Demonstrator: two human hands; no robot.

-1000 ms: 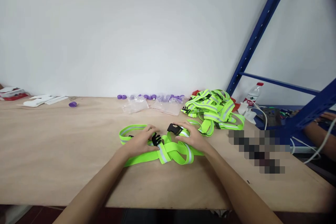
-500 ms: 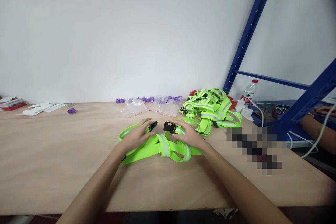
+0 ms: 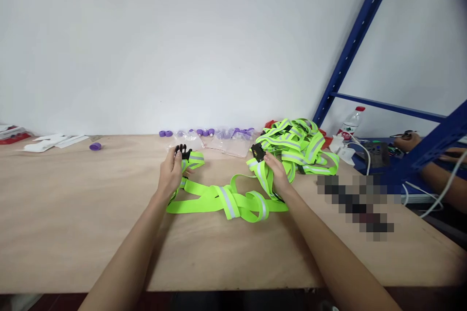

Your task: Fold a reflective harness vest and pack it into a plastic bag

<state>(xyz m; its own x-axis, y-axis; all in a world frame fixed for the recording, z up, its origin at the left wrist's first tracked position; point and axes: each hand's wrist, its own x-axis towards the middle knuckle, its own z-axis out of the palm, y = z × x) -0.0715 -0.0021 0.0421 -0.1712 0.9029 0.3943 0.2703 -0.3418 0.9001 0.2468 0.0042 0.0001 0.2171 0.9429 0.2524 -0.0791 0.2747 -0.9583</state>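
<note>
Holding a lime strap (image 3: pixel 226 201) by its buckle ends over the worktop (image 3: pixel 83 228)

Nearest, the strap's crossed middle lies loose, looking light, soft and apt to twist; just beyond, the left hand (image 3: pixel 170 173) curls closed around webbing by the black pronged buckle half (image 3: pixel 182 151), while the right hand (image 3: pixel 278 173) grips webbing beside the black socket half (image 3: pixel 258 152), its farther fingers hidden; these seem stiff plastic, the surest places to take hold; farther back sit a heap of similar straps (image 3: pixel 286 146) and clear bags (image 3: pixel 230 146)
</note>
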